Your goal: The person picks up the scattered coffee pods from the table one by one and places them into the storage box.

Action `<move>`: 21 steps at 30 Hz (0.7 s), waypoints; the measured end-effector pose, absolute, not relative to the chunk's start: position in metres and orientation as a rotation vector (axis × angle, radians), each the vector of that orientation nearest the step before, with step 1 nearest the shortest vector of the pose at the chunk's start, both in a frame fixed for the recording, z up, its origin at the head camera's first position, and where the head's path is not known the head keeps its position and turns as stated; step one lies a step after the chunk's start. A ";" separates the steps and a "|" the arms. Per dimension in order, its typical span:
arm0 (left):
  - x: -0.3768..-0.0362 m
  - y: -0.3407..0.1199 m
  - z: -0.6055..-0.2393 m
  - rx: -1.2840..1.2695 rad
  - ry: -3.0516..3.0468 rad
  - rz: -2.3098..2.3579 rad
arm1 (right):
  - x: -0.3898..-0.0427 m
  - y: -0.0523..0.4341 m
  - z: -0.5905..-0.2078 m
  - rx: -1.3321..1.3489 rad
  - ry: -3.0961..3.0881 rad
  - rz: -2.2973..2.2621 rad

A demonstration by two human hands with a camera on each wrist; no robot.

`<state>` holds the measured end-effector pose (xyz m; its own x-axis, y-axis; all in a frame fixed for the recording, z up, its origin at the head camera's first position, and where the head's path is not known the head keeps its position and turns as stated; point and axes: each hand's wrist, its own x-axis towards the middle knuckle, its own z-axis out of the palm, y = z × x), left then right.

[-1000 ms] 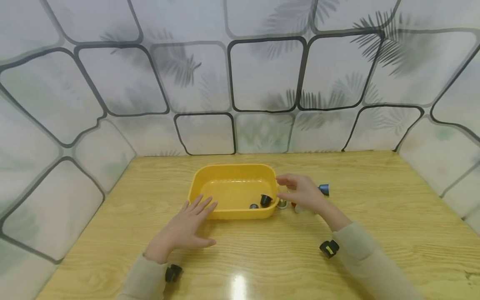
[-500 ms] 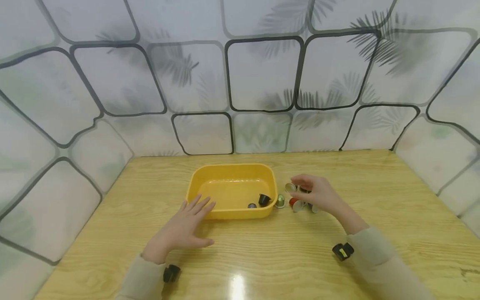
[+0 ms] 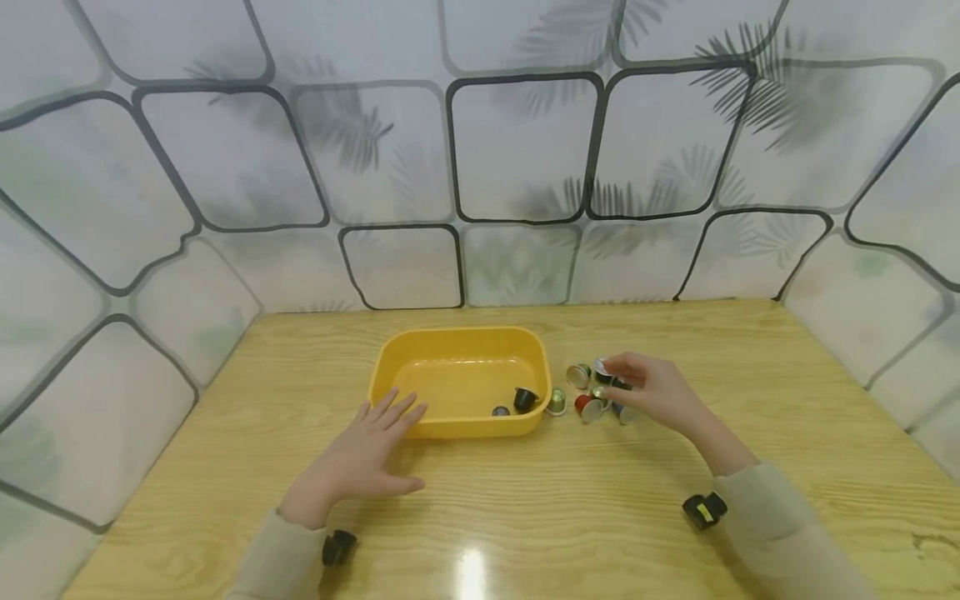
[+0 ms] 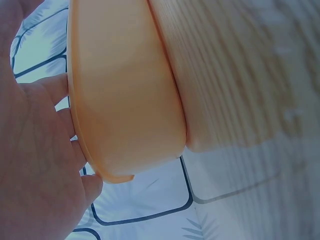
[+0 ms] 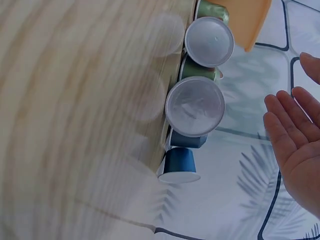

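The wood-grain worktop (image 3: 525,492) looks smooth, so anything knocked on it could roll. On it stands the yellow tray (image 3: 457,428); the clock is read from its middle in the head view, twelve being the far wall. Uneven weight on its near rim could make it slide or tip.

That weight would come from the left hand (image 3: 360,458), toward seven o'clock, its fingers apart and laid over the rim. The right hand (image 3: 663,398) is at three o'clock, thumb and fingers apart with nothing between them; dipping carelessly, it could scatter the coffee capsules under it.

Of these, the red capsule (image 3: 586,406) lies on its side at three o'clock and might roll if brushed. The green capsule (image 3: 557,401), just outside the tray toward four o'clock, could be shoved by a sliding tray. Inside, the black capsule (image 3: 525,400), at four o'clock, seems likeliest to shift if the tray is jolted.
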<state>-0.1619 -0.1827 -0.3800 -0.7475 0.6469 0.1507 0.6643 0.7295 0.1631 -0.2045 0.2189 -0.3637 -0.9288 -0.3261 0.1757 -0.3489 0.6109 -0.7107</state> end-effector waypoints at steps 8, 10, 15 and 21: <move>-0.160 -0.185 -0.379 -1.071 -2.854 -0.332 | -0.203 0.223 -0.369 0.560 -2.817 1.208; -0.160 -0.185 -0.379 -1.074 -2.849 -0.337 | -0.203 0.223 -0.369 0.561 -2.821 1.185; -0.161 -0.184 -0.381 -1.077 -2.835 -0.332 | -0.201 0.226 -0.371 0.567 -2.843 1.144; -0.161 -0.183 -0.380 -1.084 -2.820 -0.326 | -0.203 0.228 -0.373 0.546 -2.871 1.080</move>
